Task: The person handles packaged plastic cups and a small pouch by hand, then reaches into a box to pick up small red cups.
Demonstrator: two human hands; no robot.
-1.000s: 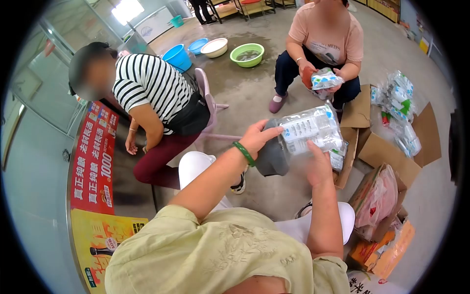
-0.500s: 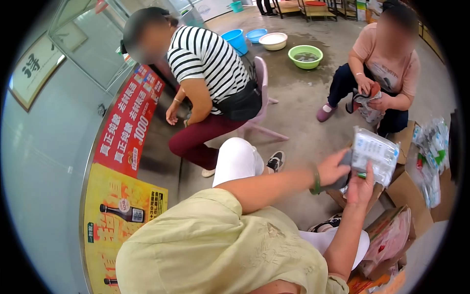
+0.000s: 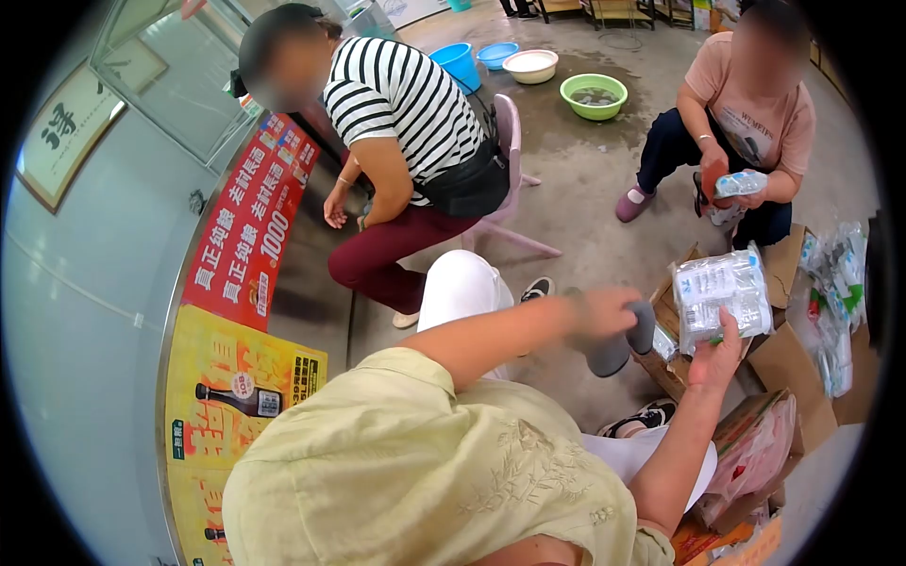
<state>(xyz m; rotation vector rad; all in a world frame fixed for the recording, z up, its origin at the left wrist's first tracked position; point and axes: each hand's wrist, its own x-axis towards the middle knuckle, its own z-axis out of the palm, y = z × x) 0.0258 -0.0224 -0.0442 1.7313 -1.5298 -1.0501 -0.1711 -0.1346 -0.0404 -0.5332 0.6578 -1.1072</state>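
Observation:
My right hand [image 3: 714,360] grips a clear plastic-wrapped pack [image 3: 722,300] with white and blue print from its lower edge, thumb on the front. To its left, my left hand [image 3: 612,316] is closed on a dark grey, soft-looking thing [image 3: 609,358] with rounded ends, perhaps a folded cloth; motion blurs the hand. The grey thing hangs apart from the pack. Beneath the pack stands an open cardboard box [image 3: 668,373] with more plastic-wrapped items partly visible.
A crouching co-worker [image 3: 750,113] at right holds a small blue-and-white pack [image 3: 741,183]. Another person in a striped shirt [image 3: 406,113] sits at left on a pink chair [image 3: 510,151]. Boxes with plastic packs [image 3: 835,311] stand at right. Basins, one green [image 3: 594,99], lie behind.
My left hand has drawn away from the pack to the left, carrying the grey thing. The pack is tilted slightly differently. The co-worker now shows a blue-and-white pack in hand.

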